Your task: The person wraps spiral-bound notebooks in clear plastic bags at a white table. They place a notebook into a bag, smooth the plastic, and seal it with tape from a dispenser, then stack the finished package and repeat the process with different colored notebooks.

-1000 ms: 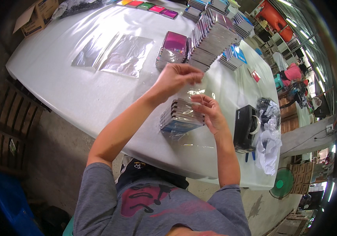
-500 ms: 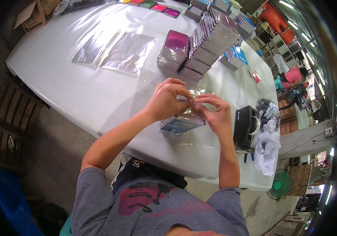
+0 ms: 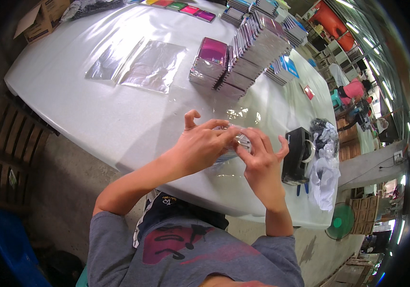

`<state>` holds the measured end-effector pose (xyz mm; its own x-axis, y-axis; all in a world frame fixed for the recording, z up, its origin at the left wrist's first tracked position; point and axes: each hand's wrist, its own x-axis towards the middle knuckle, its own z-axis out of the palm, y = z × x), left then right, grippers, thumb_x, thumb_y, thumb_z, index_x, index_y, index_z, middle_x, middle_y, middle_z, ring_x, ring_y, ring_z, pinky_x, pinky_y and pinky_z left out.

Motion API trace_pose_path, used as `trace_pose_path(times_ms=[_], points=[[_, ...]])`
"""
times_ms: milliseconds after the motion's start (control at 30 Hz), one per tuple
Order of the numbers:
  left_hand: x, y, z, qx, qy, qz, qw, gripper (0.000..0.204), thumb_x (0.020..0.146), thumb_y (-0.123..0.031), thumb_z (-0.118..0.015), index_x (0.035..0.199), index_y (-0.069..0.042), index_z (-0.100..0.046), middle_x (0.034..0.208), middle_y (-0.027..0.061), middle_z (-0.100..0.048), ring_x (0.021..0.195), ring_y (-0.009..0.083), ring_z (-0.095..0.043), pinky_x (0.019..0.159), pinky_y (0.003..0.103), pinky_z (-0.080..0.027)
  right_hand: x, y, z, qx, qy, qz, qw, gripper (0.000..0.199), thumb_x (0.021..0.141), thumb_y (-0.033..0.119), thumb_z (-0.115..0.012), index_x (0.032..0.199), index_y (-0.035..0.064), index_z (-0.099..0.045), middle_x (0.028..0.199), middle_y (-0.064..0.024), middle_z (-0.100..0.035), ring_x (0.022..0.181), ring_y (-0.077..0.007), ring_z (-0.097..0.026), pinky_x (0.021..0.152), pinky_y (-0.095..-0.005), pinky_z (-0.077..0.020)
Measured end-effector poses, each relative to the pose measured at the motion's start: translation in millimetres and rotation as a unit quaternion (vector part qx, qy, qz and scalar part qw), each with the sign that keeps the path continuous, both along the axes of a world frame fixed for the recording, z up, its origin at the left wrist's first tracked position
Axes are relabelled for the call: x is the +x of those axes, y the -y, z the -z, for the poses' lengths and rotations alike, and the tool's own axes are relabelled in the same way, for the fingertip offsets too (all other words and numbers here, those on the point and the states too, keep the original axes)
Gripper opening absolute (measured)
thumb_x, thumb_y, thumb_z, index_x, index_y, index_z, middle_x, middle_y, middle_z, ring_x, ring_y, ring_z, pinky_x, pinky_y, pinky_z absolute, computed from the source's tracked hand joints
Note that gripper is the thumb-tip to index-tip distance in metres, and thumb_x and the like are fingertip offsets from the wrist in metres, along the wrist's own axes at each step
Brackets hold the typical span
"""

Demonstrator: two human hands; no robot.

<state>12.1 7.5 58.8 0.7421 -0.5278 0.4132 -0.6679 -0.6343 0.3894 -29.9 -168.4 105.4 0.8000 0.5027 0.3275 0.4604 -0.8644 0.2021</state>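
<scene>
Close to the table's front edge, both hands work at a small bundle of notebooks [image 3: 220, 158] in clear plastic wrap [image 3: 236, 114]. My left hand [image 3: 204, 146] pinches the film at the bundle's upper side, its little finger raised. Right beside it, my right hand [image 3: 261, 158] is closed with thumb and forefinger on the same film, fingertips almost touching the left ones. Most of the bundle is hidden beneath the hands.
Beyond the hands stand stacks of spiral notebooks [image 3: 255, 52], one with a magenta cover [image 3: 213, 50]. Clear plastic bags [image 3: 154, 66] lie to the left. On the right are a black tape dispenser [image 3: 295, 155] and crumpled plastic [image 3: 323, 179]. A cardboard box [image 3: 42, 21] sits far left.
Both hands have come lower over the bundle, covering most of its blue front. The left little finger has lifted, and the right hand has turned with its fingers pointing up.
</scene>
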Motion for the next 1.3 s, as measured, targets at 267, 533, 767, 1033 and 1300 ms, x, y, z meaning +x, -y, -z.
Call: trace_pose_path(times_ms=[267, 533, 767, 1033, 1300], points=[[-11, -2, 9, 0.007, 0.121, -0.003, 0.993, 0.038, 0.077, -0.011, -0.065, 0.113, -0.021, -0.064, 0.119, -0.0029, -0.062, 0.107, 0.0109, -0.055, 0.085, 0.041, -0.022, -24, 87, -2, 0.327, -0.102, 0.122, 0.932, 0.032, 0.076, 0.003, -0.064, 0.106, 0.0141, -0.068, 0.115, -0.0070, -0.057, 0.088, -0.0219, -0.058, 0.079, -0.0331, -0.0449], [-14, -1, 2, 0.013, 0.114, -0.002, 0.993, 0.044, 0.069, -0.008, -0.072, 0.111, -0.021, -0.067, 0.121, -0.0023, -0.062, 0.107, 0.0113, -0.054, 0.084, 0.035, -0.025, -48, 278, 78, 0.464, -0.094, 0.445, 0.760, 0.036, 0.086, 0.041, -0.064, 0.103, 0.0096, -0.064, 0.092, -0.0022, -0.061, 0.072, -0.0145, -0.049, 0.064, -0.0289, -0.0403], [-14, -1, 2, -0.001, 0.112, -0.005, 0.994, 0.041, 0.071, -0.009, -0.071, 0.110, -0.021, -0.067, 0.120, -0.0025, -0.062, 0.107, 0.0112, -0.054, 0.085, 0.036, -0.024, -46, 272, 65, 0.696, -0.250, 0.404, 0.538, 0.024, 0.084, 0.039, -0.065, 0.088, 0.0154, -0.063, 0.087, 0.0051, -0.056, 0.084, -0.0118, -0.045, 0.068, -0.0374, -0.0409], [-13, -1, 0, 0.008, 0.125, -0.013, 0.992, 0.039, 0.072, -0.011, -0.071, 0.109, -0.021, -0.067, 0.119, -0.0028, -0.063, 0.105, 0.0111, -0.056, 0.084, 0.037, -0.024, -83, 252, 90, 0.839, -0.161, 0.223, 0.469, 0.015, 0.088, 0.028, -0.060, 0.094, 0.0135, -0.060, 0.107, 0.0002, -0.056, 0.103, -0.0146, -0.047, 0.083, -0.0618, -0.0426], [-14, 0, 1, 0.011, 0.129, -0.018, 0.991, 0.039, 0.072, -0.011, -0.072, 0.108, -0.023, -0.068, 0.118, -0.0026, -0.064, 0.105, 0.0114, -0.056, 0.082, 0.036, -0.025, -109, 256, 109, 0.868, -0.117, 0.195, 0.441, 0.016, 0.089, 0.020, -0.056, 0.096, 0.0075, -0.065, 0.128, -0.0018, -0.054, 0.123, -0.0167, -0.045, 0.090, -0.0506, -0.0439]])
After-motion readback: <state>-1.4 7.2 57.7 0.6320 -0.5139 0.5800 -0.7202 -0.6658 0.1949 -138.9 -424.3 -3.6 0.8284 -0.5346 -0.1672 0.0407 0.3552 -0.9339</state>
